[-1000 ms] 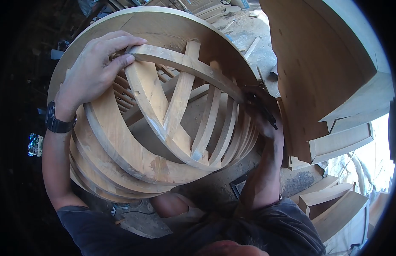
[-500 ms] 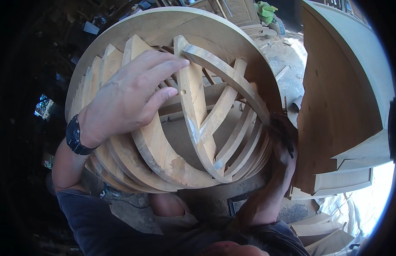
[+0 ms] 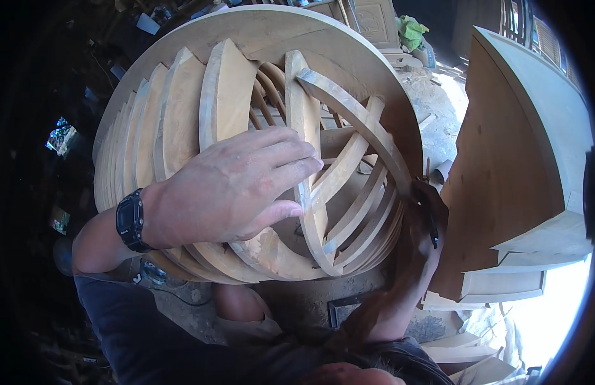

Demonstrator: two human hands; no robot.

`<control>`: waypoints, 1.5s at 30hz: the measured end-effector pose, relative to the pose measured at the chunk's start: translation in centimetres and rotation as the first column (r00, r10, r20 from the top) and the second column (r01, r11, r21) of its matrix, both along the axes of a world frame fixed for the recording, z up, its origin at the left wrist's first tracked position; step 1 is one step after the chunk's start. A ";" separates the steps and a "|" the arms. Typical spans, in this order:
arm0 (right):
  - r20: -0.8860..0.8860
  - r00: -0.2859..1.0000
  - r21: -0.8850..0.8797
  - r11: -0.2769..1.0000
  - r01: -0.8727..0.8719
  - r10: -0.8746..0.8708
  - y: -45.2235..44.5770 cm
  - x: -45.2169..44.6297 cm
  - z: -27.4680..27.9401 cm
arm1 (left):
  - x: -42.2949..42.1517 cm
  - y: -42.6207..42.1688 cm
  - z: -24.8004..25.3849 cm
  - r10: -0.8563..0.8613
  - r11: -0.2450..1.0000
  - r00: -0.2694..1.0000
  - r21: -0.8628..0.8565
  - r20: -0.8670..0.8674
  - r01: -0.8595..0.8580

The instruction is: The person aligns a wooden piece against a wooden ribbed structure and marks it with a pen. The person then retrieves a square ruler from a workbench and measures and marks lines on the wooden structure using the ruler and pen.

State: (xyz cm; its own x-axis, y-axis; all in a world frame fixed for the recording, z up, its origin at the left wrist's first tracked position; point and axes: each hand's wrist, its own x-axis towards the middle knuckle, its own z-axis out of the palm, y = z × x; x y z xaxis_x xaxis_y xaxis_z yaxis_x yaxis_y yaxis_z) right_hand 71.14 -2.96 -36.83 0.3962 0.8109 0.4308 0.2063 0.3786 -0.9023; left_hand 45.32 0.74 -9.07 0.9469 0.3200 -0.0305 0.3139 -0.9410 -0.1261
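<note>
A large round wooden frame (image 3: pixel 246 32) fills the middle, with many curved ribs (image 3: pixel 182 109) fixed to its board. My left hand (image 3: pixel 239 183), a black watch on its wrist, lies over the upright rib (image 3: pixel 304 96) that is crossed by a thin strip. Its fingertips touch that rib, and the thumb is spread apart below them. A curved wooden strip (image 3: pixel 355 112) arches from the upright rib down to the right. At its lower end is my right hand (image 3: pixel 429 205), in shadow, with a dark pen (image 3: pixel 433 231) between closed fingers. Whether it also grips the strip cannot be seen.
A large curved wooden piece (image 3: pixel 509 179) stands close on the right. More wooden parts (image 3: pixel 464 356) lie at the lower right. A carved panel (image 3: pixel 374 22) and a green cloth (image 3: pixel 411 31) are at the back. A dark angled frame (image 3: pixel 339 311) lies on the floor.
My left hand has slid down along the upright rib from near its top to about its middle. My right hand stays at the strip's lower end. The view has shifted a little.
</note>
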 end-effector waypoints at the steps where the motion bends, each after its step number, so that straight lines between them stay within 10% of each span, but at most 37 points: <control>1: -0.016 1.000 0.007 1.000 -0.007 0.007 -0.1 -0.1 0.2 | -0.2 -0.1 0.1 0.008 1.000 1.000 -0.004 0.005 -0.008; 12: 0.055 0.994 -0.116 0.988 0.098 -0.092 -0.6 -0.6 1.6 | -4.7 -7.1 -3.9 0.113 0.909 0.982 -0.415 0.149 -0.042; 18: 0.093 0.993 -0.015 0.997 0.077 -0.075 0.2 -0.3 0.5 | -1.0 -8.7 -16.0 0.242 0.604 0.755 -0.704 0.609 0.374; 29: -0.124 0.974 -0.032 0.982 0.186 -0.188 -2.2 -4.0 4.6 | 8.3 -9.0 -24.9 0.665 0.372 0.471 -0.804 0.580 0.464; 34: 0.082 0.992 -0.069 0.993 0.099 -0.093 -0.7 -1.1 1.9 | 12.1 -7.7 -27.8 0.843 0.263 0.278 -0.804 0.460 0.533; 40: 0.242 0.963 -0.009 0.992 0.125 -0.119 -0.9 -0.5 1.6 | 14.1 -5.1 -30.0 0.737 0.456 0.260 -0.742 0.624 0.491; 45: 0.186 0.976 0.023 0.994 0.111 -0.113 -0.7 -0.3 0.7 | 15.9 -4.5 -30.0 0.909 0.206 0.174 -0.773 0.378 0.599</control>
State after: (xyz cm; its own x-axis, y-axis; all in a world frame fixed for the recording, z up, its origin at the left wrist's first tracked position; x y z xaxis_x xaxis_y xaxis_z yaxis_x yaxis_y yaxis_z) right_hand 70.88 -3.70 -36.09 0.3961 0.7602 0.5151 0.4123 0.3540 -0.8395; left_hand 61.21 -3.80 -39.05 0.3806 0.9162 0.1258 -0.4108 0.0456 0.9106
